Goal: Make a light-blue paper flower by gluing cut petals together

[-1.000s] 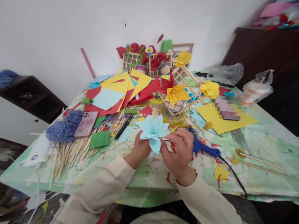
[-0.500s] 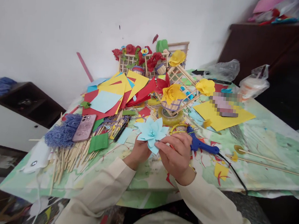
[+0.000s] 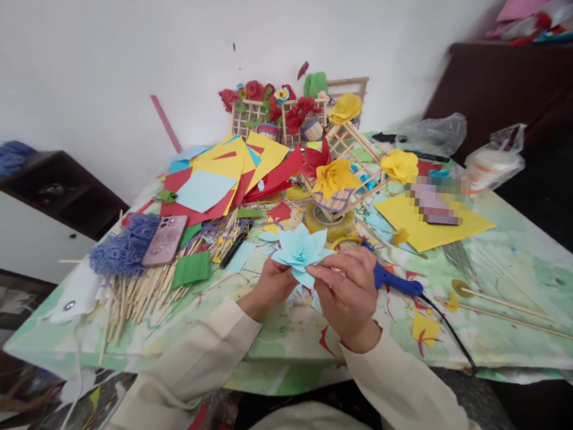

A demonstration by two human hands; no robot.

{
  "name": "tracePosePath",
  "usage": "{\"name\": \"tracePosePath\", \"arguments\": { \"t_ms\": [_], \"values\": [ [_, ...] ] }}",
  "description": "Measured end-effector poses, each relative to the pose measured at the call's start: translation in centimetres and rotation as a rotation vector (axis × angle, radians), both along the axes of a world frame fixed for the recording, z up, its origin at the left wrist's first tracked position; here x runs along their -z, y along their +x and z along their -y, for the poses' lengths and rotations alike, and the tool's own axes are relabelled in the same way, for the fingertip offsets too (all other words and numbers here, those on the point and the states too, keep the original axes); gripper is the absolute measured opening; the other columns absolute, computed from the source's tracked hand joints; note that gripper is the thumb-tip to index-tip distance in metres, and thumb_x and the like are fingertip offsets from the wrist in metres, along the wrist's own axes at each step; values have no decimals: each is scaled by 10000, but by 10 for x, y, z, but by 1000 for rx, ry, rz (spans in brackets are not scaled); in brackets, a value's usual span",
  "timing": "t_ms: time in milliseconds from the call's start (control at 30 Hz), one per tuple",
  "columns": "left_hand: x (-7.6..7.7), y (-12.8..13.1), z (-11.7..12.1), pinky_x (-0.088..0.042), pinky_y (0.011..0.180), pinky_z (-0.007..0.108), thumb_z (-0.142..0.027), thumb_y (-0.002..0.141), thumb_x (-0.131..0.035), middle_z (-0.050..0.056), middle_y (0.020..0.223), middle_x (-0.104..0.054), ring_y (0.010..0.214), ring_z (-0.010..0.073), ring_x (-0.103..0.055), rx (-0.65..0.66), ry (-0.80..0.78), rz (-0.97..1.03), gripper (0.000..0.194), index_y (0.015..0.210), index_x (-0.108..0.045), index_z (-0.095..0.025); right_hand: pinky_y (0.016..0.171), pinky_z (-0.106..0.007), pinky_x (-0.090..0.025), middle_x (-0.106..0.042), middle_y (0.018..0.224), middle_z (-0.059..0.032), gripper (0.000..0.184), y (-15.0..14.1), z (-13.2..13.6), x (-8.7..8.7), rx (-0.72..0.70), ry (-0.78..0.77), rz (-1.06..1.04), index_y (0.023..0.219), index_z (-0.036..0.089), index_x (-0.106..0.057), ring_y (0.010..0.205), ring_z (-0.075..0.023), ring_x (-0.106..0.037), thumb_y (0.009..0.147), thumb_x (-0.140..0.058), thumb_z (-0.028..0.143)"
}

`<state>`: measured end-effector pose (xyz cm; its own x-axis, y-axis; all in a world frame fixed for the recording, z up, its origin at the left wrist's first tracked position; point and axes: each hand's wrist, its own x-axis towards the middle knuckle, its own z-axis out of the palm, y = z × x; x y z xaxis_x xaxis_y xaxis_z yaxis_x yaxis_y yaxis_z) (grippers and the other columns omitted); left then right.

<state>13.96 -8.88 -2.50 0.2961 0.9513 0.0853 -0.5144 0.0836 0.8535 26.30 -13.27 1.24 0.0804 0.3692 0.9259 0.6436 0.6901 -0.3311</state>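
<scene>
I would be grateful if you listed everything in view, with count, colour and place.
Paper flower: one, light blue, in both hands
Yellow flowers: three, yellow, around the tilted lattice
Red flowers: several, red, table's back
Stick lattices: several, tan, table's back
Paper sheets: many, mixed colours, mostly back left
Tape roll: one, yellowish, behind blue flower
Glue gun: one, blue, beside right hand
Phone: one, pink, by yarn
Yarn: two bundles, blue-violet, table's left and left cabinet
Loose sticks: many, tan, mostly left
Bagged cup: one, white-orange, back right
Tablecloth: one, green-white, beneath everything
Left hand, right hand: one each, bare, at flower
</scene>
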Motion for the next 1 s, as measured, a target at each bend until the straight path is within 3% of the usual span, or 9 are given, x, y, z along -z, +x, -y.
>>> {"name": "tracePosePath", "arguments": {
  "t_ms": [200,400,567,700,867,1000],
  "values": [
    [2,-4,0,-457,599,202,-209,506,-834,-37,624,-646,544,64,-533,-32,35,25,233,633,-643,-170,744,-365,-384,-643,743,5,169,2,2,-2,-4,5,39,813,266,-655,785,-167,-523,757,-646,107],
    [-2,-10,-2,-444,543,233,-325,440,-852,-35,496,-559,512,94,-516,-68,23,38,318,533,-598,-159,746,-367,-384,-643,752,4,175,2,2,-3,-1,0,61,827,268,-650,783,-166,-530,760,-641,106],
    [-5,-11,0,-444,515,251,-394,442,-837,-20,519,-576,472,96,-494,-69,63,-22,333,531,-607,-171,736,-358,-386,-639,741,8,196,2,2,-6,11,22,70,829,270,-644,763,-156,-534,764,-616,87],
    [4,-18,-2,-487,603,313,-422,503,-805,5,567,-611,562,154,-565,-39,90,-116,298,567,-629,-190,746,-359,-390,-644,752,4,191,5,1,-8,6,31,99,830,265,-639,771,-157,-537,763,-608,89],
    [16,-34,-14,-501,764,394,-294,477,-836,46,609,-662,730,245,-627,-56,97,-222,235,554,-637,-194,742,-345,-394,-638,748,18,155,15,-3,-11,-12,76,174,827,273,-635,745,-140,-543,770,-632,129],
    [21,-36,-16,-493,777,399,-264,458,-847,55,621,-662,746,254,-627,-57,78,-185,240,552,-640,-186,709,-333,-404,-632,758,19,153,28,-5,-16,-44,133,276,890,288,-628,713,-136,-554,776,-662,192]
  ]
}}
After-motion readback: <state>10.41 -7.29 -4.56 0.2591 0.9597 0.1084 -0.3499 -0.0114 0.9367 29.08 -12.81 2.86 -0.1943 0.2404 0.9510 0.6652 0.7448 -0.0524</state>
